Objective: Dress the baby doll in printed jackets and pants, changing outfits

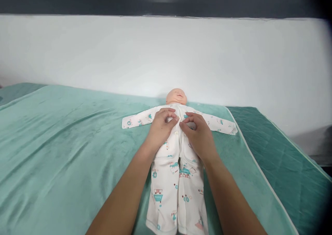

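Observation:
A baby doll point(176, 96) lies on its back with its head toward the wall and its arms spread wide. It wears a white long-sleeved baby shirt point(173, 140) printed with small teal and brown pictures, and matching trousers point(166, 190). At the chest, my left hand point(162, 127) pinches the left side of the shirt's front opening between thumb and fingers. Facing it, my right hand point(199, 133) pinches the opposite edge, the fingertips of both hands almost meeting. Below them a pale button point(176, 133) shows on the front. What lies under my fingertips is hidden.
A wrinkled light-green blanket point(64, 152) spreads beneath the doll. To the right, a darker green quilted cover point(282, 159) shows past the blanket's white edge. Behind the doll's head rises a white wall point(129, 55), with a dark band above it.

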`<state>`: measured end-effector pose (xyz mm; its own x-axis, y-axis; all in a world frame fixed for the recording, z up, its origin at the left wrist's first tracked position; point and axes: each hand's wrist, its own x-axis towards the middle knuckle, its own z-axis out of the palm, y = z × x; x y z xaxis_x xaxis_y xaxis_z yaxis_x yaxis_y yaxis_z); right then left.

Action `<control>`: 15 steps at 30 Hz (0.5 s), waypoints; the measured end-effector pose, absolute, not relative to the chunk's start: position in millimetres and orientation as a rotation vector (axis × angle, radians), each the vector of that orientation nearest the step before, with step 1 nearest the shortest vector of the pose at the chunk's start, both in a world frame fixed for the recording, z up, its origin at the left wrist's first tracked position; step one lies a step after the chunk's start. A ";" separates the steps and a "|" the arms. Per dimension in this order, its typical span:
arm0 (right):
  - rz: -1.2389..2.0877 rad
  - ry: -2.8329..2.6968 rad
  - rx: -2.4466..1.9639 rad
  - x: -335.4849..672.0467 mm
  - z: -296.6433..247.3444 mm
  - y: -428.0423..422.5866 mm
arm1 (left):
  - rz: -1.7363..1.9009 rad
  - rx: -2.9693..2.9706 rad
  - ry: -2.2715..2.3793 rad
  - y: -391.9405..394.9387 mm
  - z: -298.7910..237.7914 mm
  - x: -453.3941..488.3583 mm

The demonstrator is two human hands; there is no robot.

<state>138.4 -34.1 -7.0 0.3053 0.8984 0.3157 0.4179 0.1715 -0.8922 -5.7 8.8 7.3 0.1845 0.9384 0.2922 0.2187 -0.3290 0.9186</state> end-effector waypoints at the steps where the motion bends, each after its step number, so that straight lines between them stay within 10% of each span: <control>1: 0.522 -1.286 -1.433 136.8 -7.9 -34.0 | 1.195 1.724 1.128 8.2 6.8 -4.1; 15: 0.791 -1.107 -1.339 131.5 -4.8 -37.7 | 1.220 1.828 1.140 11.8 -7.3 -4.2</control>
